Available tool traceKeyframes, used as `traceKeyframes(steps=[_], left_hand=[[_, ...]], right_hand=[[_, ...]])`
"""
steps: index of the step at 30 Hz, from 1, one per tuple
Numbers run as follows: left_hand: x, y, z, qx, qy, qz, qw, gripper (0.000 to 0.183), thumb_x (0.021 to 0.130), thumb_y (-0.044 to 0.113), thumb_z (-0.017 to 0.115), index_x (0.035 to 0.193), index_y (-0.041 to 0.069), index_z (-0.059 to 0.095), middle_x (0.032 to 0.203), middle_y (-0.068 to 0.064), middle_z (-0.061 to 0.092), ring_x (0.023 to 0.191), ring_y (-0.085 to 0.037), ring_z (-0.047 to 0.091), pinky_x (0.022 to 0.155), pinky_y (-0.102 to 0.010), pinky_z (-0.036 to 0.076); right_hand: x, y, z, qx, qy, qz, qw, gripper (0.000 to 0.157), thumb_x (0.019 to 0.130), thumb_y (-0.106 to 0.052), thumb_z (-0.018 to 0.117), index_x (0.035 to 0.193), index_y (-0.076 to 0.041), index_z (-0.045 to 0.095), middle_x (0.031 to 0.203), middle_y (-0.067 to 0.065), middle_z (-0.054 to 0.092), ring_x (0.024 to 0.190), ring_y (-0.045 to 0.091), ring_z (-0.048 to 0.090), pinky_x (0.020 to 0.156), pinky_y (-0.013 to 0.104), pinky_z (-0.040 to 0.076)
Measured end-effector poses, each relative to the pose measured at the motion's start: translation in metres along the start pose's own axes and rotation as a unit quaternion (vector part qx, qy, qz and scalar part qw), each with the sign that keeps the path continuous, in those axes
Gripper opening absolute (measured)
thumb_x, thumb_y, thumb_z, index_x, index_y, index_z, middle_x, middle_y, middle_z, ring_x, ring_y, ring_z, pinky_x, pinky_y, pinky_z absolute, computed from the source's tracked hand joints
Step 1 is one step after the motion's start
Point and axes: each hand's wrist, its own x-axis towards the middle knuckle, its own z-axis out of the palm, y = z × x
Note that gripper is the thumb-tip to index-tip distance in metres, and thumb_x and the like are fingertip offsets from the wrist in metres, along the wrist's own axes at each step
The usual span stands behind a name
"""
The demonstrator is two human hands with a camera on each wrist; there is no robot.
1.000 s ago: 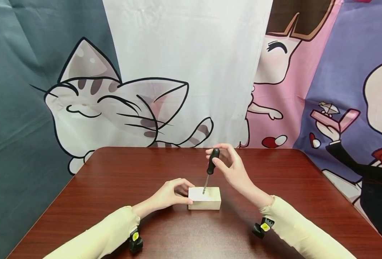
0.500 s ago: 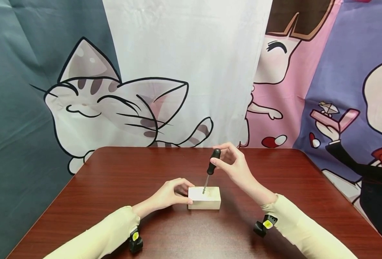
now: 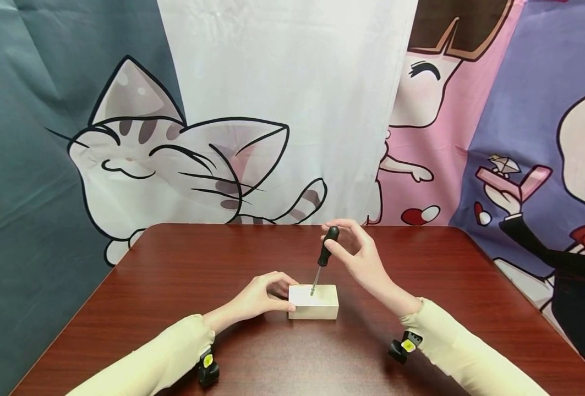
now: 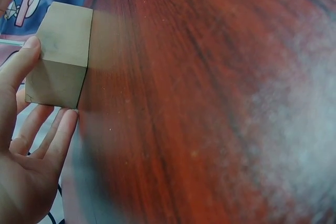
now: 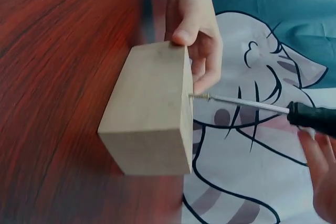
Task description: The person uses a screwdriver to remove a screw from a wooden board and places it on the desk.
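Observation:
A pale wooden block (image 3: 313, 312) lies on the table, and my left hand (image 3: 255, 298) holds its left end between thumb and fingers. In the left wrist view the thumb presses one face of the block (image 4: 63, 45), with the fingers round the end. A small brass-coloured screw (image 5: 201, 96) stands partly out of the block's top. On its head sits the tip of a screwdriver (image 3: 328, 246) with a black handle and a thin metal shaft, leaning slightly right. My right hand (image 3: 364, 263) pinches the handle, thumb on the near side and fingers behind it.
The block rests on a reddish-brown wooden table (image 3: 213, 253) with rounded far corners. Behind the table hangs a cartoon-printed cloth (image 3: 292, 82). A small black camera is strapped at each wrist, the left camera (image 3: 208, 369) and the right camera (image 3: 402, 349).
My right hand shifts slightly right, then back left, its fingers changing place around the screwdriver handle. The left hand and the block stay practically still.

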Motion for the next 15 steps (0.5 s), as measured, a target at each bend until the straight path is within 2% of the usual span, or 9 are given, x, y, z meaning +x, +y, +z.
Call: traceKeyframes(steps=[4, 7, 10, 15], left_hand=[[0.0004, 0.0000, 0.0002, 0.000, -0.001, -0.001, 1.0000, 0.045, 0.077, 0.024, 0.086, 0.117, 0.020, 0.067, 0.107, -0.006, 0.070, 0.097, -0.017, 0.070, 0.079, -0.019, 0.060], [0.0005, 0.0003, -0.0003, 0.003, -0.002, -0.001, 1.0000, 0.044, 0.077, 0.025, 0.086, 0.117, 0.020, 0.067, 0.107, -0.006, 0.070, 0.097, -0.017, 0.070, 0.079, -0.019, 0.060], [0.0007, 0.0005, -0.0010, 0.010, 0.000, 0.001, 0.9999, 0.044, 0.077, 0.026, 0.086, 0.117, 0.021, 0.067, 0.106, -0.004, 0.070, 0.097, -0.017, 0.070, 0.079, -0.020, 0.060], [0.0001, 0.0011, -0.0012, 0.017, 0.000, 0.000, 0.9999, 0.044, 0.076, 0.027, 0.086, 0.116, 0.022, 0.067, 0.105, -0.003, 0.071, 0.096, -0.015, 0.070, 0.078, -0.021, 0.060]], right_hand=[[-0.0007, -0.0014, 0.0047, -0.025, 0.048, 0.021, 0.998, 0.038, 0.090, -0.011, 0.073, 0.126, -0.012, 0.060, 0.097, -0.003, 0.066, 0.084, 0.007, 0.066, 0.074, 0.020, 0.058], [-0.0004, -0.0034, 0.0055, -0.031, 0.056, 0.030, 0.997, 0.038, 0.089, -0.012, 0.074, 0.125, -0.013, 0.061, 0.087, -0.001, 0.066, 0.078, 0.010, 0.066, 0.074, 0.020, 0.057], [0.0005, -0.0048, 0.0038, -0.025, 0.045, 0.031, 0.998, 0.038, 0.090, -0.011, 0.073, 0.125, -0.013, 0.061, 0.088, 0.000, 0.067, 0.079, 0.011, 0.067, 0.074, 0.022, 0.059], [0.0007, -0.0053, 0.0016, 0.006, 0.011, 0.027, 1.000, 0.039, 0.093, -0.011, 0.069, 0.131, -0.014, 0.060, 0.102, -0.003, 0.072, 0.089, 0.011, 0.072, 0.076, 0.030, 0.063]])
